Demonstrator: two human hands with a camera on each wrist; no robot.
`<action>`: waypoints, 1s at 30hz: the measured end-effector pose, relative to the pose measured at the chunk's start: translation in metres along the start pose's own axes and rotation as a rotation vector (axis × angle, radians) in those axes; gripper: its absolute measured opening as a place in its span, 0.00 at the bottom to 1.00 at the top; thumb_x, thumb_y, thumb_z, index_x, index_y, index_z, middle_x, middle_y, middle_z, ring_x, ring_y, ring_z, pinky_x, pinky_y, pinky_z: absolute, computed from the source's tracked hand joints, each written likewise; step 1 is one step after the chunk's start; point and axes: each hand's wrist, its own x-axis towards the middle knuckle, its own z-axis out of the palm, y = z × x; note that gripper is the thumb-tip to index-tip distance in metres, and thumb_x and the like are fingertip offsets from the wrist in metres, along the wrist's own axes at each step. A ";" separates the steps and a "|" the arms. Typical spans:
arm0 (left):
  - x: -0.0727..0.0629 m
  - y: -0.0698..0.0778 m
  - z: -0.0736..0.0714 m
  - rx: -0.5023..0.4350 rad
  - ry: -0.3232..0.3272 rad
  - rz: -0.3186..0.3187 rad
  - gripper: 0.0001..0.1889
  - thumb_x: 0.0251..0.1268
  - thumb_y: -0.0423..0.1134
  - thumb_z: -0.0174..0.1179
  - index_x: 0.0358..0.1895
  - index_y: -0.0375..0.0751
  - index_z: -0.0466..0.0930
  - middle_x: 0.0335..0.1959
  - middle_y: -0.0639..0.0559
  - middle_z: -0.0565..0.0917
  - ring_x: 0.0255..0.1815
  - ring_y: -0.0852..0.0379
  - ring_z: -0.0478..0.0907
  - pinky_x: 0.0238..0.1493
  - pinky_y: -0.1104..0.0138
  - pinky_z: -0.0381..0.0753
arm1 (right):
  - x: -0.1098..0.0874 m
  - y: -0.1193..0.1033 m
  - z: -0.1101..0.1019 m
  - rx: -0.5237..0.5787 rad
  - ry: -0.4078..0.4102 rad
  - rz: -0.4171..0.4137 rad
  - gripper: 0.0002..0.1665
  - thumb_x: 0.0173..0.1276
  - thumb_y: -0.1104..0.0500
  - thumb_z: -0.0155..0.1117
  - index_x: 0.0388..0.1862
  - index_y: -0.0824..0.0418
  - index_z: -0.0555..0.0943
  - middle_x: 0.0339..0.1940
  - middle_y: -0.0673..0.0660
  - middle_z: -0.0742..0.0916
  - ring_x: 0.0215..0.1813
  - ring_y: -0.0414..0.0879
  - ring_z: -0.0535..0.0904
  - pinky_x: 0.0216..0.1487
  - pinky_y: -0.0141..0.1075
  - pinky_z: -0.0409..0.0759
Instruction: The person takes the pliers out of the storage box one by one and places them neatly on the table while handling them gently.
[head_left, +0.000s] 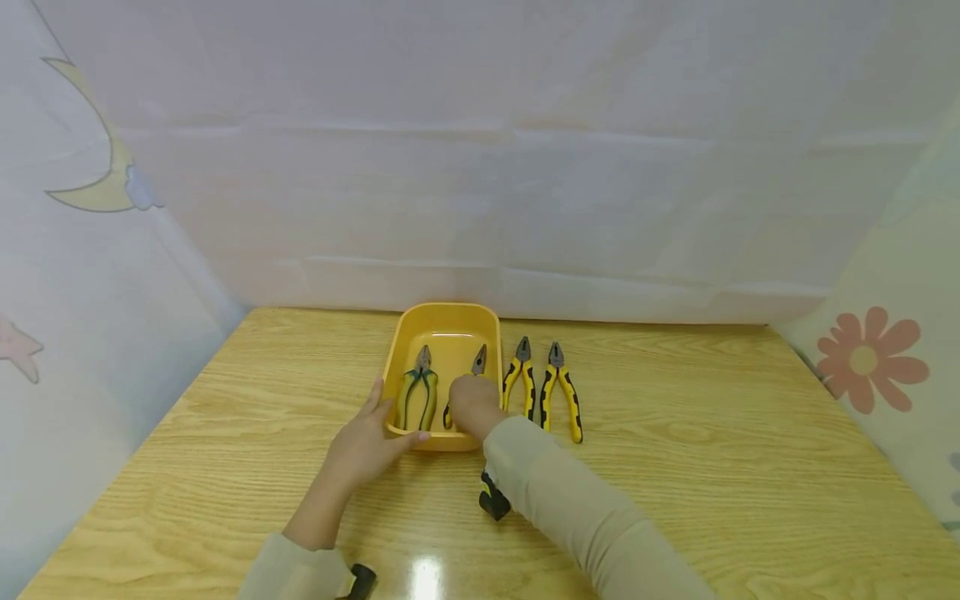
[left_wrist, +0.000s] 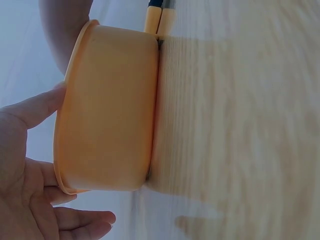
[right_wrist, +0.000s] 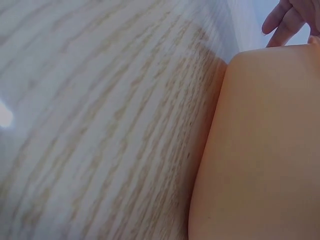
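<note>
A yellow plastic bin (head_left: 442, 312) stands near the back of the table. My left hand (head_left: 365, 446) rests at its near left corner, thumb on the near rim and fingers along the left side; the left wrist view shows these fingers spread. Inside the bin, my right hand (head_left: 476, 404) holds long-nose pliers (head_left: 479, 360) by the handles, jaws pointing away from me. The palm and most of that hand's fingers are hidden from above. Green-handled combination pliers (head_left: 420, 392) lie at the bin's left, jaws also pointing away.
Right of the bin lie two yellow-and-black pliers, one nearer pair (head_left: 522, 375) beside its wall and another pair (head_left: 560, 387) farther right. A wooden table (head_left: 712, 450) spreads around them. Printed cloth (head_left: 525, 208) hangs behind and at both sides.
</note>
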 end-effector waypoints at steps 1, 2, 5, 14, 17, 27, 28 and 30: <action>0.000 0.000 0.000 0.000 0.000 0.000 0.47 0.45 0.67 0.51 0.59 0.27 0.60 0.67 0.42 0.44 0.56 0.37 0.62 0.48 0.48 0.66 | 0.000 0.000 0.001 0.010 0.003 -0.002 0.08 0.61 0.62 0.54 0.29 0.60 0.80 0.30 0.53 0.81 0.30 0.43 0.77 0.26 0.33 0.75; 0.000 0.000 0.001 -0.001 0.000 -0.001 0.47 0.45 0.67 0.51 0.59 0.27 0.60 0.67 0.42 0.44 0.56 0.37 0.62 0.48 0.48 0.66 | 0.001 0.000 0.002 0.019 0.006 -0.005 0.07 0.61 0.62 0.54 0.29 0.60 0.80 0.29 0.54 0.81 0.30 0.44 0.77 0.26 0.33 0.75; 0.000 0.000 0.000 -0.003 0.001 -0.005 0.47 0.45 0.67 0.51 0.59 0.27 0.60 0.67 0.42 0.44 0.56 0.36 0.62 0.48 0.48 0.65 | 0.002 0.000 0.003 0.074 0.018 0.014 0.08 0.61 0.63 0.54 0.30 0.62 0.80 0.31 0.56 0.81 0.33 0.46 0.77 0.28 0.34 0.76; 0.000 0.000 0.001 -0.001 -0.001 -0.003 0.48 0.45 0.68 0.51 0.59 0.28 0.60 0.67 0.42 0.44 0.55 0.36 0.62 0.48 0.48 0.66 | 0.003 0.004 0.002 0.138 0.059 -0.017 0.12 0.60 0.65 0.51 0.20 0.62 0.78 0.23 0.55 0.80 0.25 0.45 0.75 0.29 0.34 0.74; -0.001 0.000 0.000 -0.003 0.002 -0.006 0.47 0.45 0.68 0.51 0.59 0.28 0.60 0.67 0.42 0.44 0.55 0.36 0.62 0.48 0.48 0.66 | 0.004 0.006 -0.002 0.261 0.077 -0.012 0.12 0.60 0.66 0.51 0.18 0.63 0.76 0.20 0.55 0.77 0.19 0.44 0.69 0.20 0.31 0.68; 0.001 0.001 -0.001 -0.008 -0.009 -0.023 0.47 0.45 0.67 0.51 0.59 0.28 0.60 0.67 0.43 0.43 0.56 0.37 0.61 0.49 0.48 0.64 | 0.009 0.013 -0.014 0.532 0.050 0.032 0.15 0.58 0.67 0.50 0.12 0.63 0.70 0.12 0.54 0.72 0.14 0.43 0.67 0.16 0.29 0.64; 0.001 0.000 -0.001 -0.009 -0.010 -0.024 0.48 0.45 0.67 0.51 0.60 0.28 0.60 0.67 0.43 0.43 0.56 0.36 0.61 0.49 0.47 0.64 | 0.009 0.014 -0.015 0.559 0.041 0.041 0.14 0.57 0.67 0.50 0.12 0.63 0.70 0.13 0.54 0.72 0.14 0.44 0.68 0.17 0.29 0.65; 0.001 0.000 -0.001 -0.010 -0.011 -0.025 0.48 0.45 0.68 0.51 0.60 0.28 0.60 0.67 0.44 0.43 0.56 0.36 0.61 0.49 0.47 0.64 | 0.010 0.015 -0.017 0.625 0.025 0.065 0.12 0.56 0.67 0.50 0.14 0.64 0.71 0.14 0.55 0.74 0.15 0.46 0.70 0.18 0.30 0.67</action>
